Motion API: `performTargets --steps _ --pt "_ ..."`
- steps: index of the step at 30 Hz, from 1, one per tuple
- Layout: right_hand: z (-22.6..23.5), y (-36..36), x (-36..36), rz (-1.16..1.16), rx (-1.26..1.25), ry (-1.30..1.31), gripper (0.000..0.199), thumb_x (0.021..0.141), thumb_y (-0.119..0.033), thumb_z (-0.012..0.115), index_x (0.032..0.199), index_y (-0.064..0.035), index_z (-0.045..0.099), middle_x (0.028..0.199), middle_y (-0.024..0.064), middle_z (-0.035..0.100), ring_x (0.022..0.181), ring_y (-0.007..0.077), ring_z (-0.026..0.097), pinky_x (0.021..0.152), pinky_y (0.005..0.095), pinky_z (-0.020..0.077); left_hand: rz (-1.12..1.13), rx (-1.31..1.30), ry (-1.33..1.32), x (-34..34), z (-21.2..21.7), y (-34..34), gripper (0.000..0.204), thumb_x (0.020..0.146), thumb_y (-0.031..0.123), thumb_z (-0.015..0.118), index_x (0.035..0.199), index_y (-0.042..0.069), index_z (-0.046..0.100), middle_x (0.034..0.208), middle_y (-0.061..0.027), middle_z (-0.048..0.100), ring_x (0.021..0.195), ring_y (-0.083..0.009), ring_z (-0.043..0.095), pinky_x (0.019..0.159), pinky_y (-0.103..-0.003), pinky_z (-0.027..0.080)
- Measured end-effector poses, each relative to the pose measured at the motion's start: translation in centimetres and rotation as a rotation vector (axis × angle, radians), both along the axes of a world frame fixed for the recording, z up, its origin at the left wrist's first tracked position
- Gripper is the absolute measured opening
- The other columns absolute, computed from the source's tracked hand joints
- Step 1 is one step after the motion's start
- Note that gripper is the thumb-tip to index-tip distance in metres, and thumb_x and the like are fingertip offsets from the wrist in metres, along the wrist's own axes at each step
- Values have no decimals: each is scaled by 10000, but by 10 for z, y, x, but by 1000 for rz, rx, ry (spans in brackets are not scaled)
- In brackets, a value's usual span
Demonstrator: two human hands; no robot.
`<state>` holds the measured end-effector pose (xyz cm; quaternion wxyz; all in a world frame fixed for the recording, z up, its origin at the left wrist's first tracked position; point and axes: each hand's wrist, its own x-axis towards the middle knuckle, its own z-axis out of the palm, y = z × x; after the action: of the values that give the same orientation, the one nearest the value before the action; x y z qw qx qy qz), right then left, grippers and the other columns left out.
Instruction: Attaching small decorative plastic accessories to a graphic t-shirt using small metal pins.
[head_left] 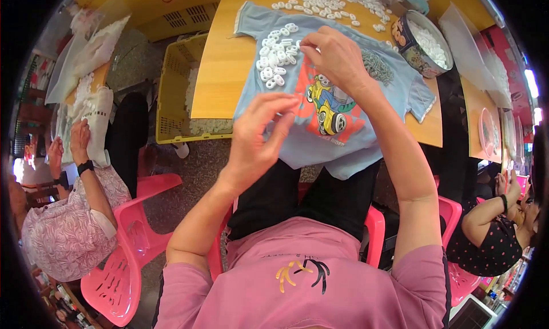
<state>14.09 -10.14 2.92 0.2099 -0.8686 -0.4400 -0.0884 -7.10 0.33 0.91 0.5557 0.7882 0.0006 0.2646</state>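
A pale blue T-shirt [263,26] with a red and yellow cartoon print lies spread over the table edge and my lap. On it sits a pile of small white oval plastic pieces with two holes [277,56]. My right hand [337,57] reaches to the right side of this pile, its fingertips pinched at a white piece there. Nearer to me, my left hand [257,137] hovers above the shirt, thumb and forefinger apart, with nothing visible between them. A heap of thin grey-green pieces [376,68] rests on the shirt, right of my right hand.
More white pieces [326,8] are scattered at the table's [214,72] far side. A round tin [426,46] of white pieces stands at the right. A yellow crate [171,89] sits left of the table. Other people work on pink chairs [128,254] at both sides.
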Motion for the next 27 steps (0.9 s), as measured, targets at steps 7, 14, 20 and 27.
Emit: performTargets --steps 7,14,20,27 --pt "6 0 23 -58 -11 4 226 894 -283 664 978 -91 747 959 119 707 949 317 674 827 426 519 -52 -20 -11 5 -6 -17 210 923 -43 639 1125 -5 685 1088 -125 678 969 -204 677 823 -296 532" --pt "28 -22 19 -5 -254 152 249 858 -285 685 989 -82 749 926 126 731 915 320 684 807 421 520 -53 -52 -10 5 -13 -14 238 895 -74 636 1125 -18 666 1080 -143 658 923 -244 674 767 -315 543" --pt "18 -16 9 39 -274 33 201 854 -240 677 981 -107 756 937 108 708 935 328 674 832 441 511 -62 -43 4 4 -13 -13 225 894 -77 633 1110 -23 666 1068 -144 659 918 -245 674 761 -319 540" --pt "11 -15 18 77 -147 2 215 869 -222 659 1000 -66 726 919 141 695 908 343 670 841 430 515 -70 -73 50 4 -11 -12 196 922 -47 628 1109 -20 682 1063 -130 673 931 -206 673 791 -306 536"
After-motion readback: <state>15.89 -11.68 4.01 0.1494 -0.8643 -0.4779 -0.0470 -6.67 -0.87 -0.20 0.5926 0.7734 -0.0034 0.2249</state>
